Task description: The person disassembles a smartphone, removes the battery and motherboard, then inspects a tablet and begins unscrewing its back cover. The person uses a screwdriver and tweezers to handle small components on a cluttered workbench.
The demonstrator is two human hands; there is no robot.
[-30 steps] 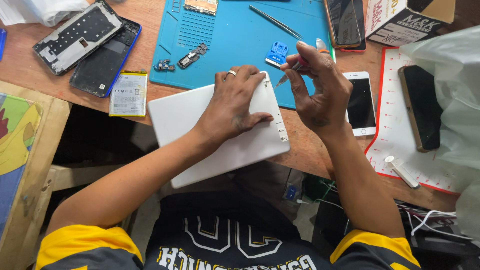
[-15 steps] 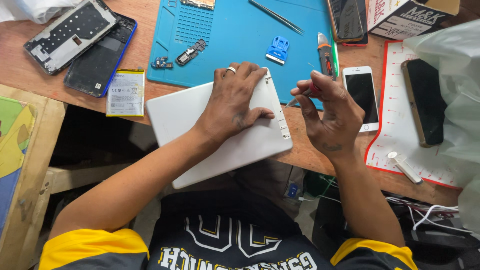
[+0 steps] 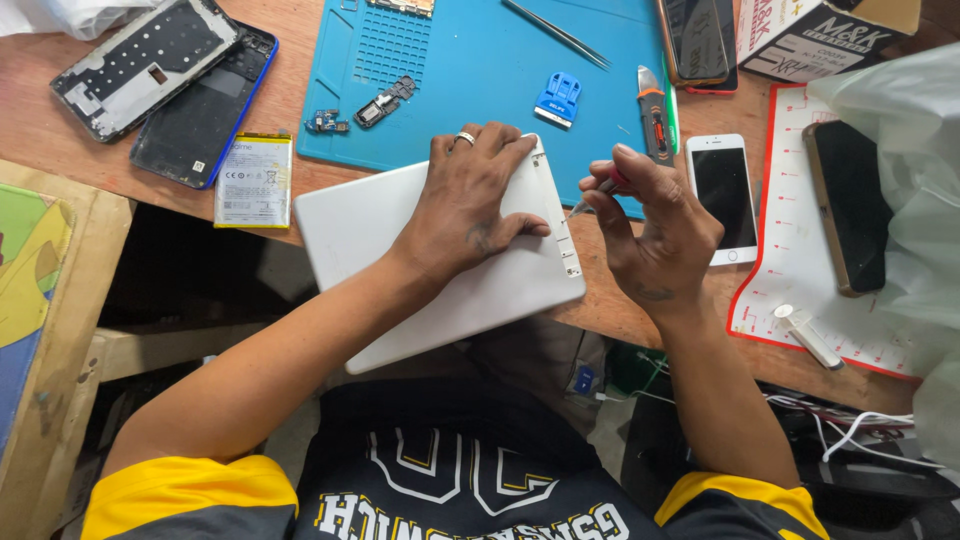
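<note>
A white tablet (image 3: 370,230) lies face down at the desk's front edge, partly overhanging it. My left hand (image 3: 465,205) presses flat on its back near the right end, a ring on one finger. My right hand (image 3: 655,235) is closed around a small red-handled tool (image 3: 600,190), whose thin metal tip points at the tablet's right edge. That edge shows a strip with small slots.
A blue work mat (image 3: 480,60) holds small parts, tweezers (image 3: 555,32) and a blue plastic piece (image 3: 558,98). A phone battery (image 3: 254,180) and an opened phone (image 3: 175,75) lie at left. At right are a white phone (image 3: 725,195), a dark phone (image 3: 848,205), a red-edged mat (image 3: 800,300), and a box (image 3: 820,35).
My right hand came down from above the blue mat to the tablet's right edge, bringing the red-handled tool's tip beside it. My left hand stayed pressed on the tablet.
</note>
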